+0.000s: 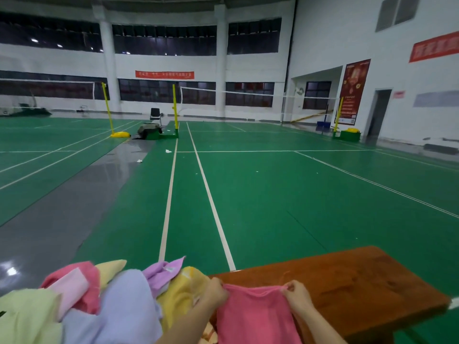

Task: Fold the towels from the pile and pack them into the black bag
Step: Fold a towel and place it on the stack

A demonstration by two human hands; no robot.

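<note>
On the near end of the wooden bench (360, 281), which stands on the green court floor (248, 194), the work looks to be at an early stage. The pile of towels (104, 301) is heaped over the bench's left end, in pink, yellow, lilac, pale green and purple, all loose and unfolded as far as the view shows. No folded towel can be seen, and the black bag is not in view, so nothing appears packed yet; most of the folding and all of the packing seem left to do.

One pink towel (255, 316) is drawn out just right of the pile, its top edge stretched over the bench's near edge and the rest hanging toward the person. The left hand (213, 294) pinches its top left corner, fingers curled tight on the cloth. The right hand (298, 296) pinches the top right corner the same way. The edge between them sags slightly, so the first fold is not yet made.
</note>
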